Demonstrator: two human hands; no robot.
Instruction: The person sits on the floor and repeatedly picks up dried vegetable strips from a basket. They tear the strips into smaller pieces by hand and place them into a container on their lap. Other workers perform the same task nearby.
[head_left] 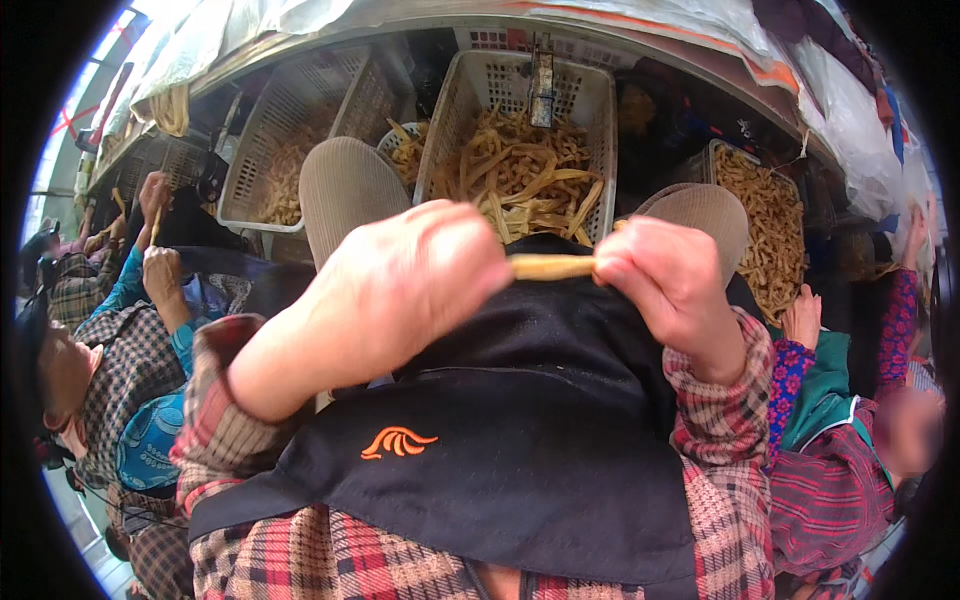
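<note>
A short yellow-brown strip (pixel 552 267), like a dried or pickled vegetable stalk, is stretched between my two hands above my lap. My left hand (pixel 410 270), slightly blurred, is closed round its left end. The right end is pinched between the thumb and fingers of my right hand (pixel 665 270). Just beyond my hands, between my knees, stands a white plastic basket (pixel 430 150) holding a heap of long, similar strips (pixel 530 165). A black apron (pixel 540 430) covers my lap.
A long table edge (pixel 640 28) runs across the far side, with a metal bracket (pixel 542 85) over the basket. Another white basket (pixel 325 75) stands left, and a basket of short pieces (pixel 770 230) right. Co-workers sit close on both sides; one hand (pixel 803 318) is near the right basket.
</note>
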